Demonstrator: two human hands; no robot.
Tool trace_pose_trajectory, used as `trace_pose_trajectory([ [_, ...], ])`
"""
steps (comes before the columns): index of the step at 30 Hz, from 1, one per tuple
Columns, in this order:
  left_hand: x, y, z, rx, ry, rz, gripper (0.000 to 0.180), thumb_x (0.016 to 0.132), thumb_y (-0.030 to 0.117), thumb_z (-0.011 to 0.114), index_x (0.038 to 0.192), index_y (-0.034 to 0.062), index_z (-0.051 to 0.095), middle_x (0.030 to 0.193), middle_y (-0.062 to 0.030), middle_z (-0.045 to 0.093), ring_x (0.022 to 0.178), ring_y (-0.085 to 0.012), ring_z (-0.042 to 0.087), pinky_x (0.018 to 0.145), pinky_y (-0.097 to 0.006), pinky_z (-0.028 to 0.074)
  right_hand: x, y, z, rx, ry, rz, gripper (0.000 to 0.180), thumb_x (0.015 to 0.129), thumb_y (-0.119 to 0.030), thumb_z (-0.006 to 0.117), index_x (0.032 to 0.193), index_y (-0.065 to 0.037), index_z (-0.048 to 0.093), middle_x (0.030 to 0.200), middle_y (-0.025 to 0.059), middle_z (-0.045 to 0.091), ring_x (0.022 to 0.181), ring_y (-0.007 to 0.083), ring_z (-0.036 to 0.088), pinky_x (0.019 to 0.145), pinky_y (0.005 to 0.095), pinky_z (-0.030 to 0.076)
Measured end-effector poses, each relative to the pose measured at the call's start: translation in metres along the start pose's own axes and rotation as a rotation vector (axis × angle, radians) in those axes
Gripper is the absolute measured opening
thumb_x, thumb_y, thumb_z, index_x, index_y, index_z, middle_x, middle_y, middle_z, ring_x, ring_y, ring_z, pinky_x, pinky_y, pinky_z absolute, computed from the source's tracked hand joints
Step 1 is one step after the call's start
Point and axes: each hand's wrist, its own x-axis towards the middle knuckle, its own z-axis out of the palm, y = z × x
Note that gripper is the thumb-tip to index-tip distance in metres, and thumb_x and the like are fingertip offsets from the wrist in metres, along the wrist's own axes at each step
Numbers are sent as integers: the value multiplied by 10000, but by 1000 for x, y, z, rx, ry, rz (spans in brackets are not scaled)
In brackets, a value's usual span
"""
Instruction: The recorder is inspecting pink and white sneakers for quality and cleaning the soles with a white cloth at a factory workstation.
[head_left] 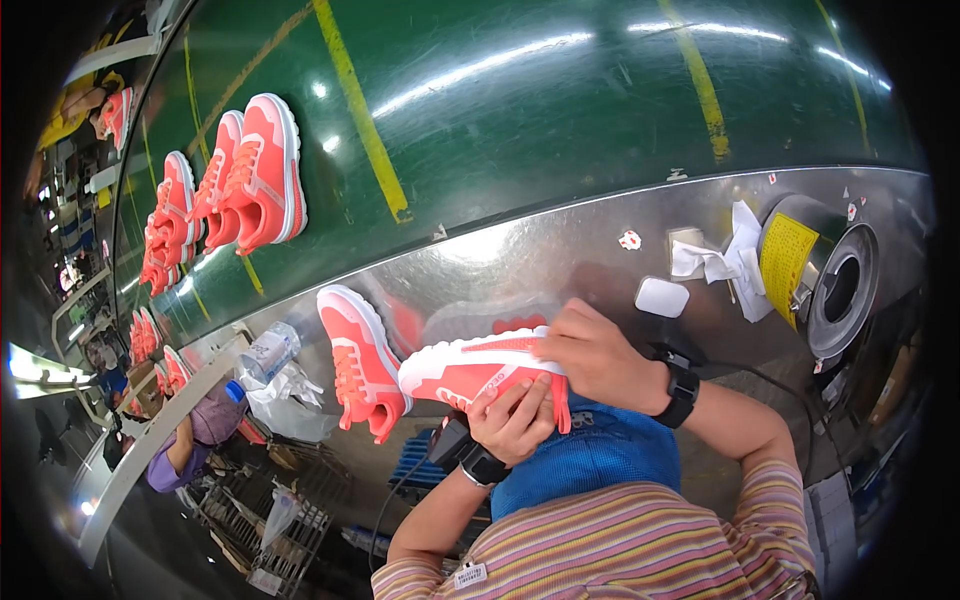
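I see the coral-pink mesh sneaker with a thick white sole [470,368] turned on its side at the near edge of the brushed-steel ledge [590,255], toe to the left; whether it touches the ledge I can't make out. The left hand [512,420] is curled almost closed around its collar, hiding much of the opening. The right hand [595,360] is half closed at the heel, fingers bent against it (I can't tell whether they pinch or merely press, since the fingertips are partly hidden). A matching coral sneaker [355,350] sits on the ledge's left part. On its right part I find crumpled white paper [745,255] and a round steel container with a yellow label [822,222], its inside too dark to read. Beyond the ledge, the green belt [540,120] carries more coral sneakers [265,180], the farthest overlapping and hard to count.
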Motion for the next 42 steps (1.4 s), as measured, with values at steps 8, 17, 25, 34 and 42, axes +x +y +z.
trace_pose_trajectory([
  [8,-3,-1,-2,-11,-11,33,144,740,185,635,750,203,493,1037,53,637,926,-105,573,948,-343,303,-36,2,0,17,33,66,217,666,27,572,870,-40,600,794,74,498,766,257,480,677,334,429],
  [17,0,-1,-2,-14,-29,26,129,749,192,626,771,206,500,1024,52,643,923,-107,574,950,-351,295,4,-2,6,18,-10,-21,194,669,18,580,854,-26,614,753,74,489,727,245,462,667,314,415],
  [25,-8,0,-4,8,-17,30,157,763,163,609,903,157,536,1062,33,631,940,-115,570,951,-361,291,-67,-19,-4,187,146,389,77,750,7,593,819,-27,598,774,75,520,746,244,515,657,316,430],
  [34,-14,5,-5,32,-64,37,398,685,148,672,1055,182,531,1114,25,595,977,-152,539,956,-371,293,-50,-4,6,539,236,483,146,795,30,577,935,-11,556,979,82,502,907,159,518,803,267,419],
  [42,-19,9,0,64,19,72,341,680,172,667,1008,200,576,1054,49,599,968,-145,533,941,-389,294,-37,-11,25,444,154,412,135,733,-33,653,855,-44,598,964,100,496,949,212,514,812,302,416],
])
